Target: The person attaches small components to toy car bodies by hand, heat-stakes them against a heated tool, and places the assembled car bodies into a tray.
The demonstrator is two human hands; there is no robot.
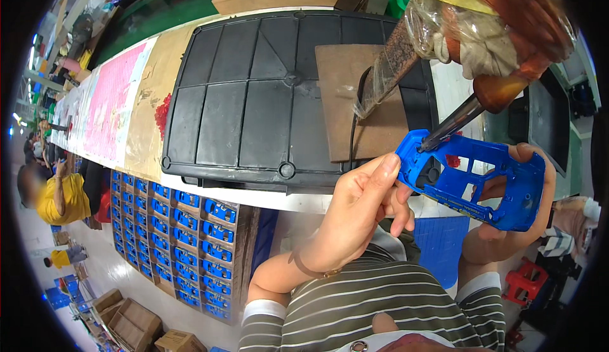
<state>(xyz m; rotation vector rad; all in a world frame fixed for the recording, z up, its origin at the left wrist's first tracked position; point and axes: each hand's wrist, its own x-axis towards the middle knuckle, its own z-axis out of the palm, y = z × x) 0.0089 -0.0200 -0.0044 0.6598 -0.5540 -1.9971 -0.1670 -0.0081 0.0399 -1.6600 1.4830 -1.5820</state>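
Note:
A blue plastic toy car body shell, with window openings, is held between both my hands, its hollow inside facing up. My left hand pinches its left end between thumb and fingers. Around its right end curl the fingers of my right hand, partly hidden behind the shell. A dark metal rod with an amber handle, resembling a soldering iron, slants down from above. Its tip meets the shell's left end, inside the rim, close to my left thumb. Cloth and clear tape wrapping surrounds the upper part of this tool.
A rusty taped bar supports the tool over a brown board on an upturned black tray. Left of me, a rack holds many blue shells. A person in yellow is farther left; a red stool stands at right.

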